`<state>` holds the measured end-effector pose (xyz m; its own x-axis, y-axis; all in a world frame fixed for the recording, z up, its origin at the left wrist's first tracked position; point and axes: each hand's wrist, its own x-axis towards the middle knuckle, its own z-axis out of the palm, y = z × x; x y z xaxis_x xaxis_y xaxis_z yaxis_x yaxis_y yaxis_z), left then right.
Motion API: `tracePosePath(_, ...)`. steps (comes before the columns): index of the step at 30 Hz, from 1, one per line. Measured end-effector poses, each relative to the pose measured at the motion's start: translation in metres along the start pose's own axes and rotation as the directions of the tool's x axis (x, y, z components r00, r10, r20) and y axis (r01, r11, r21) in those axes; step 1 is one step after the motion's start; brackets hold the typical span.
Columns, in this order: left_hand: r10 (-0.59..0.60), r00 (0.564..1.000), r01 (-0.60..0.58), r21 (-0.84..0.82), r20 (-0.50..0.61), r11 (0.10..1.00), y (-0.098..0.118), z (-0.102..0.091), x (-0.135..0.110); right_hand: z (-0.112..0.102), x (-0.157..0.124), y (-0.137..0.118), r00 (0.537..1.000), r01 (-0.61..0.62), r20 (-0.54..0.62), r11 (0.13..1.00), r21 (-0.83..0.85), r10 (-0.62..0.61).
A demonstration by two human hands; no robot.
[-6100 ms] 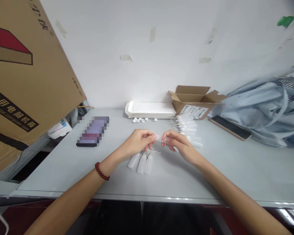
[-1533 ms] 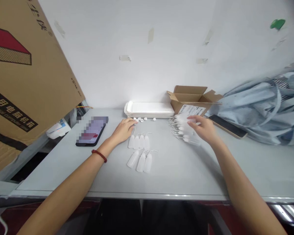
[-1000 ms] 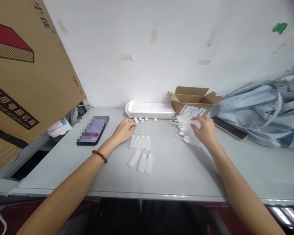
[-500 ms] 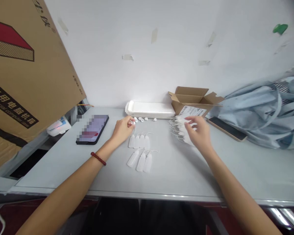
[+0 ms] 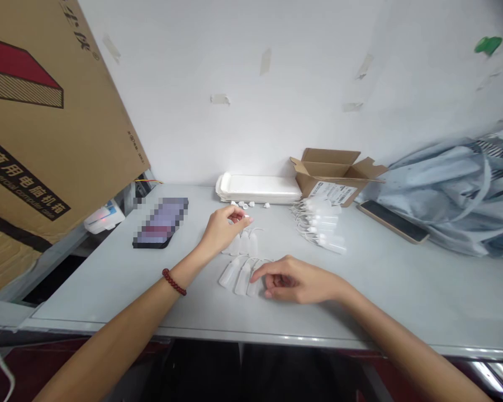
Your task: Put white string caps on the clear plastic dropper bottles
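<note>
My left hand (image 5: pixel 224 228) is raised a little above the table, with thumb and fingers pinched on a small white cap (image 5: pixel 245 216). It partly hides a back row of small translucent bottles (image 5: pixel 248 243). My right hand (image 5: pixel 295 281) rests low on the table, fingers curled. Its fingertips are at the right end of a front row of three small bottles (image 5: pixel 235 273). I cannot tell whether anything is inside the curled fingers. Farther right lies a pile of uncapped bottles (image 5: pixel 323 226). Loose white caps (image 5: pixel 243 205) lie in front of a stack of white trays (image 5: pixel 257 188).
An open cardboard box (image 5: pixel 331 174) stands at the back right. A phone with a blurred screen (image 5: pixel 161 222) lies on the left, and another phone (image 5: pixel 392 221) beside a blue garment (image 5: pixel 452 190). A large cardboard box (image 5: pixel 37 123) leans over the table's left edge.
My right hand left the bottle pile and came down and left to the front row. My left hand picked up a cap from the loose ones and drew back slightly.
</note>
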<state>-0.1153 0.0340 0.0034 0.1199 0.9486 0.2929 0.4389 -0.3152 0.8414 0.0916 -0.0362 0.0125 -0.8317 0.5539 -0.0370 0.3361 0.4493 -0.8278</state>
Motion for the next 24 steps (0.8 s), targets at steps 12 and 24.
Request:
tracePosePath(12,-0.043,0.997,0.046,-0.037,0.068,0.998,0.008,0.013,-0.013,-0.009,-0.001,0.006,0.979,-0.09,-0.197,0.972,-0.218,0.047)
tracePosePath(24,-0.219,0.941,0.329,-0.55,0.257,0.767,0.026,0.017,-0.02,-0.008,0.001,0.012,0.821,-0.089,-0.566,0.964,-0.249,-0.07)
